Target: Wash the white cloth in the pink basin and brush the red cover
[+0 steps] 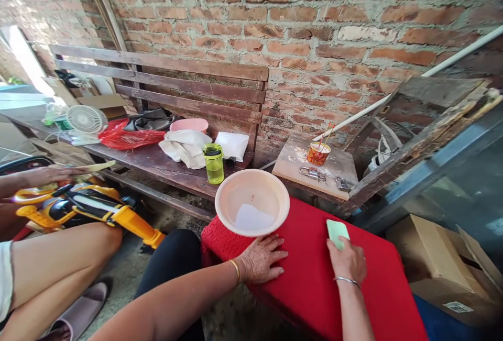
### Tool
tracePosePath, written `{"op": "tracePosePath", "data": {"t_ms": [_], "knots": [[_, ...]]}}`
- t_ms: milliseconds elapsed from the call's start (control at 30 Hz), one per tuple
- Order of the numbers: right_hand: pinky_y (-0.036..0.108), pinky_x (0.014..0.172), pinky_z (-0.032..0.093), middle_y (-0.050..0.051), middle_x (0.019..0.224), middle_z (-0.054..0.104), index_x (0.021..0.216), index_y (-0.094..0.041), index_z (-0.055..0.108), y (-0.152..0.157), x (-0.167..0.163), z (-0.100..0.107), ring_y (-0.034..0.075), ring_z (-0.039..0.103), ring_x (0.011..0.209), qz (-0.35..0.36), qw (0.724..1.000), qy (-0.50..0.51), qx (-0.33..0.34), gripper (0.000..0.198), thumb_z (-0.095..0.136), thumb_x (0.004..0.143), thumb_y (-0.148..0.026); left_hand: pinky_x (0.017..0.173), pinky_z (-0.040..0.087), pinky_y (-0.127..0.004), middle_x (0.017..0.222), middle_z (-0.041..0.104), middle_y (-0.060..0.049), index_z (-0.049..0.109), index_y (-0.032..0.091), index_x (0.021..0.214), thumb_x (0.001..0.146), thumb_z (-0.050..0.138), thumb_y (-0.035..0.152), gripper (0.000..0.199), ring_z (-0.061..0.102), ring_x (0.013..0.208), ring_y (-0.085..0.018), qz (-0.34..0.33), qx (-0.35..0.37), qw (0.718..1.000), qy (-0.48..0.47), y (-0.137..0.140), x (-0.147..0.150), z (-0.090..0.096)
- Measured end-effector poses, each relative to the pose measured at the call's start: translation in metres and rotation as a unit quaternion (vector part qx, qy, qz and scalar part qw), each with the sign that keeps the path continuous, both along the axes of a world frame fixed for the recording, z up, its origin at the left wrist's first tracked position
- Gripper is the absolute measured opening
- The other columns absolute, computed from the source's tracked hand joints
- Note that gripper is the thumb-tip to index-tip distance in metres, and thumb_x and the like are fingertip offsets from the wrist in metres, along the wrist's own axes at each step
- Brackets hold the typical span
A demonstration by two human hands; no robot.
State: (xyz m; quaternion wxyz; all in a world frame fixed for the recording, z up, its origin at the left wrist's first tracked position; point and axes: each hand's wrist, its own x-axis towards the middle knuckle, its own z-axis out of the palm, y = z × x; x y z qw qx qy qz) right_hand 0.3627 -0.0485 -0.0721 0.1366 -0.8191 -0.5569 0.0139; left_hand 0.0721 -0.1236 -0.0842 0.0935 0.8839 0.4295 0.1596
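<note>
My left hand [264, 258] lies flat on the red cloth [302, 257], fingers spread, just below the near rim of a pale pink basin [288, 199]. Shallow liquid seems to lie in the basin, with a bright reflection on it. Toward the right side of the cloth, my right hand [348, 261] grips a pale green, flat rectangular piece [337, 229] with rounded corners. Its far end sticks out past my fingers. Whether it is a sponge or something else I cannot tell.
A wooden bench [184, 181] holds a green bottle [214, 164], white cloth [186, 147], a red bag [129, 136] and a small fan [86, 120]. Padlocks [312, 173] and a paper cup [318, 153] sit on a board. Another person's hand [51, 174] is left; a cardboard box [440, 257] right.
</note>
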Motion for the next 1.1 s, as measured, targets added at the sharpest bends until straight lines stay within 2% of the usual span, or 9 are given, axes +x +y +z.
{"op": "tracePosePath", "data": {"t_ms": [100,267,400,500,633,733,833,933,1100], "knots": [[0.038,0.074,0.047,0.015,0.095,0.065,0.124,-0.022,0.072,0.007,-0.001,0.008,0.03,0.06,0.088,-0.016,1.0,0.005,0.0,0.052,0.055,0.088,-0.057,0.12,0.033,-0.048,0.151,0.053,-0.008,0.062,0.03,0.139,0.095,0.058,0.057,0.052,0.044,0.142,-0.03,-0.001,-0.011,1.0,0.002,-0.001,-0.001,0.0],[0.033,0.089,0.045,0.012,0.105,0.065,0.118,-0.022,0.074,0.025,-0.096,0.021,0.026,0.06,0.1,0.19,0.98,0.051,0.012,0.037,0.063,0.089,-0.042,0.121,0.031,-0.049,0.152,0.053,-0.006,0.062,0.031,0.138,0.096,0.056,0.057,0.05,0.044,0.143,-0.03,0.006,-0.019,1.0,-0.001,-0.002,-0.004,0.0],[0.03,0.091,0.044,0.008,0.108,0.065,0.119,-0.029,0.074,0.036,-0.12,0.024,0.023,0.061,0.101,0.214,0.975,0.06,0.006,0.034,0.065,0.089,-0.044,0.122,0.031,-0.048,0.151,0.053,-0.005,0.063,0.031,0.137,0.096,0.056,0.055,0.048,0.045,0.142,-0.029,0.004,-0.021,1.0,0.001,-0.002,-0.005,0.001],[0.035,0.089,0.045,0.013,0.106,0.065,0.121,-0.023,0.073,0.039,-0.078,0.027,0.026,0.062,0.098,0.162,0.986,0.047,-0.008,0.039,0.063,0.089,-0.042,0.122,0.031,-0.048,0.152,0.052,-0.005,0.063,0.031,0.137,0.096,0.057,0.055,0.048,0.043,0.143,-0.029,0.004,-0.025,1.0,0.001,-0.002,-0.005,0.001],[0.041,0.085,0.048,0.019,0.104,0.066,0.131,-0.017,0.069,0.032,0.022,0.032,0.032,0.063,0.096,0.019,0.999,0.025,-0.044,0.052,0.057,0.09,-0.047,0.122,0.032,-0.047,0.152,0.052,-0.004,0.063,0.031,0.137,0.096,0.059,0.053,0.047,0.044,0.143,-0.029,0.007,-0.019,1.0,-0.004,-0.001,-0.004,-0.001],[0.045,0.082,0.05,0.024,0.113,0.064,0.139,-0.021,0.063,0.015,0.094,0.032,0.036,0.065,0.102,-0.117,0.989,0.041,-0.075,0.063,0.052,0.09,-0.059,0.122,0.032,-0.048,0.152,0.052,-0.005,0.063,0.029,0.137,0.095,0.06,0.052,0.048,0.043,0.144,-0.029,0.004,-0.019,1.0,0.004,-0.001,-0.003,0.0],[0.05,0.077,0.05,0.03,0.122,0.059,0.144,-0.021,0.057,-0.003,0.128,0.034,0.042,0.064,0.108,-0.212,0.97,0.08,-0.087,0.073,0.04,0.091,-0.068,0.122,0.031,-0.049,0.152,0.052,-0.006,0.063,0.028,0.137,0.095,0.06,0.052,0.049,0.042,0.144,-0.03,0.006,-0.021,1.0,0.004,-0.002,-0.001,0.003],[0.048,0.078,0.051,0.027,0.119,0.061,0.145,-0.022,0.055,-0.009,0.104,0.04,0.039,0.065,0.109,-0.191,0.973,0.094,-0.086,0.075,0.037,0.091,-0.07,0.123,0.03,-0.047,0.152,0.053,-0.005,0.064,0.029,0.136,0.095,0.061,0.052,0.047,0.042,0.144,-0.028,0.011,-0.025,1.0,-0.005,-0.002,-0.001,0.006],[0.032,0.083,0.051,0.011,0.114,0.063,0.13,-0.028,0.065,-0.001,-0.03,0.041,0.024,0.066,0.101,0.047,0.989,0.117,-0.078,0.05,0.053,0.091,-0.056,0.122,0.031,-0.046,0.15,0.055,-0.004,0.065,0.03,0.135,0.096,0.06,0.049,0.044,0.044,0.143,-0.027,0.012,-0.017,1.0,-0.007,-0.001,-0.002,0.007]]}}
